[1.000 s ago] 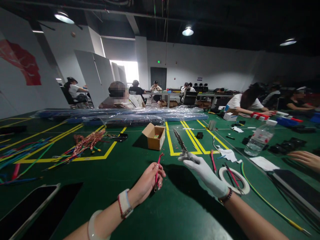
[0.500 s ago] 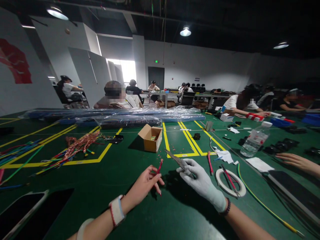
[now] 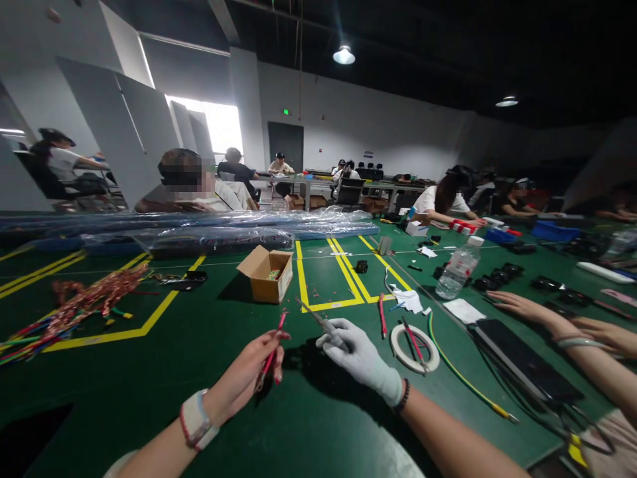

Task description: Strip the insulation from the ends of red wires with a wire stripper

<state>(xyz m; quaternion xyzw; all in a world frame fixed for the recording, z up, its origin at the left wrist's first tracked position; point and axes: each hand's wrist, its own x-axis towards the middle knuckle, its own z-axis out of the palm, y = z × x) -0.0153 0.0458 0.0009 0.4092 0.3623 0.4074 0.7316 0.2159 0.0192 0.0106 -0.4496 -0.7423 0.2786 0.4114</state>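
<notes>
My left hand (image 3: 250, 372), bare with a banded wrist, is closed around a short red cable (image 3: 270, 360). The cable stands tilted, its upper end poking out above my fingers and its lower end below the palm. In a white glove, my right hand (image 3: 355, 355) grips a grey metal tool with a long pointed tip (image 3: 314, 317); its exact kind is unclear. The tip points up and left, apart from the cable. To the right of the glove are another red cable piece (image 3: 382, 315) and a white ring (image 3: 434, 362) with a red-handled item (image 3: 414, 342) lying across it.
An open cardboard box (image 3: 271, 282) stands ahead. Stripped copper wires (image 3: 104, 292) lie left; plastic-wrapped lengths (image 3: 219, 240) cross behind. At right are a water bottle (image 3: 458, 269), a green-yellow cable (image 3: 455, 368), a black device (image 3: 527, 362) and another person's hand (image 3: 522, 309).
The view has swung right, so the table things sit further left. My left hand has turned, showing more of the red cable. Both hands keep their hold.
</notes>
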